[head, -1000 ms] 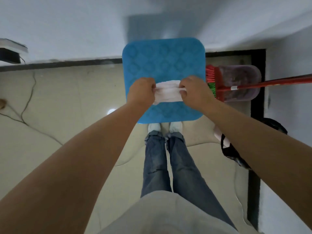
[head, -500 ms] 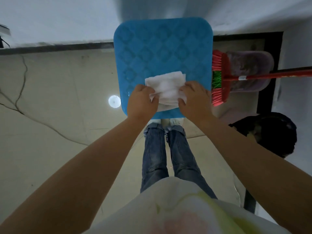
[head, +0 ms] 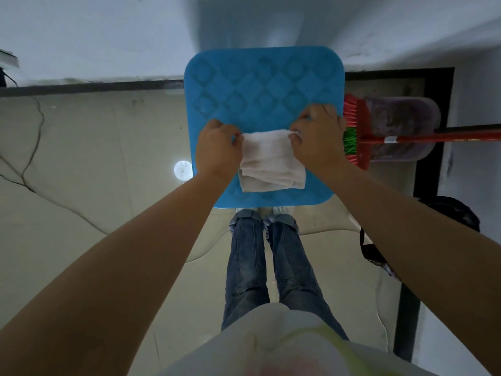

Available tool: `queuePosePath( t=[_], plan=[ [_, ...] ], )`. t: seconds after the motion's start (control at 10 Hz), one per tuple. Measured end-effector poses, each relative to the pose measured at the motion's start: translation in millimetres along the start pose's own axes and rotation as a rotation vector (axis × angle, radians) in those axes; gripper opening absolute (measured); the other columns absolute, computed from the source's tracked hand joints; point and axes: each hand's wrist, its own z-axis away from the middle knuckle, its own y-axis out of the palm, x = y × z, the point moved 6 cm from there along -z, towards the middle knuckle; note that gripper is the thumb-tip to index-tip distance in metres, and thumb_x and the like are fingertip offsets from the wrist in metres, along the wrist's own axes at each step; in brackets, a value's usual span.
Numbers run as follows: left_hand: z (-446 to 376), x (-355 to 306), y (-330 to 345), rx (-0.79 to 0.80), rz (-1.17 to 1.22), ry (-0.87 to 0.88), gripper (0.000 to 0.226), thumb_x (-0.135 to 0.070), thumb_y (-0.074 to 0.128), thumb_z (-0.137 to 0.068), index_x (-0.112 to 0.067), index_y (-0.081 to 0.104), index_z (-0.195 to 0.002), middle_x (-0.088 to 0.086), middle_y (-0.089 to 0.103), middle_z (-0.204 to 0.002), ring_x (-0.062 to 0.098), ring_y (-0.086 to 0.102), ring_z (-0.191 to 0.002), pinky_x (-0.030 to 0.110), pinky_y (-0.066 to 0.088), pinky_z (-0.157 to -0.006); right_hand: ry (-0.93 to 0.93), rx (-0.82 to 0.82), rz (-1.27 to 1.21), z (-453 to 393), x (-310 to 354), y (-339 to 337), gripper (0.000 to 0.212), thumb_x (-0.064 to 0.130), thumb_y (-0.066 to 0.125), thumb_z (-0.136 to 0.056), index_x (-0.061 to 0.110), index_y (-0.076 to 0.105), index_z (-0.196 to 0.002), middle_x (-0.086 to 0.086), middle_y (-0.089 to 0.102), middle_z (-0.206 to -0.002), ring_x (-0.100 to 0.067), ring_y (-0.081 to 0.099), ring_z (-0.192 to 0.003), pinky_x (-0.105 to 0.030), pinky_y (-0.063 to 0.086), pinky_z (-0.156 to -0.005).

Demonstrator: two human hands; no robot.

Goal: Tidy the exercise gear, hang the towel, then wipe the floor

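Towel folded, top corners pinched by left hand and right hand, arms outstretched

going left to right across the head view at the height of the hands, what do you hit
Cable on the floor → round light reflection → left hand → white towel → right hand → broom head → dustpan. The hands pinch the towel's upper corners over the blue stool.
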Motion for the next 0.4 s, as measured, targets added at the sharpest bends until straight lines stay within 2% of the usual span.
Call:
queuePosePath(
  t=[0.1, 0.2, 0.3, 0.4],
  plan=[
    [-10.1, -13.3, -14.5, -0.089, 0.078, 0.087, 0.027, -0.02, 0.053, -0.094, -0.008, 0.066, -0.115, 0.011, 0.057, -0.118, 0.024, 0.055, -0.109, 0.021, 0.038, -0.084, 0.013, -0.257, -0.036, 4.2, -2.3, -20.1, 0.02, 0.018, 0.059, -0.079, 0.006, 0.07, -0.091, -0.014, 0.061, -0.106, -0.037, 0.052, -0.109, -0.044, 0.036, -0.088],
    [-26.1, -18.7, -15.0, -0.093, 0.104, 0.066, 0.036, -0.019, 0.052, -0.094, -0.013, 0.054, -0.129, 0.011, 0.055, -0.123, 0.025, 0.054, -0.112, 0.026, 0.04, -0.09, 0.06, -0.231, -0.003, -1.3, -6.0, -14.5, 0.029, 0.021, 0.058, -0.081, 0.008, 0.066, -0.106, -0.017, 0.058, -0.117, -0.039, 0.05, -0.115, -0.048, 0.037, -0.091],
    [-31.5, -8.7, -12.8, -0.102, 0.074, 0.005, 0.043, -0.019, 0.048, -0.095, -0.012, 0.044, -0.137, 0.012, 0.049, -0.132, 0.027, 0.048, -0.122, 0.034, 0.04, -0.096, 0.177, -0.104, -0.004, -10.9, -16.8, -2.8, 0.044, 0.027, 0.048, -0.091, 0.011, 0.046, -0.132, -0.013, 0.038, -0.142, -0.032, 0.031, -0.134, -0.043, 0.026, -0.105],
    [-3.9, 7.8, -9.7, -0.178, -0.065, 0.138, 0.04, -0.014, 0.044, -0.092, 0.002, 0.053, -0.128, 0.022, 0.055, -0.128, 0.038, 0.052, -0.12, 0.041, 0.044, -0.097, 0.179, -0.125, -0.041, -3.2, -18.6, -6.8, 0.049, 0.028, 0.043, -0.085, 0.006, 0.05, -0.129, -0.017, 0.043, -0.139, -0.036, 0.035, -0.131, -0.047, 0.029, -0.104]
  ],
)
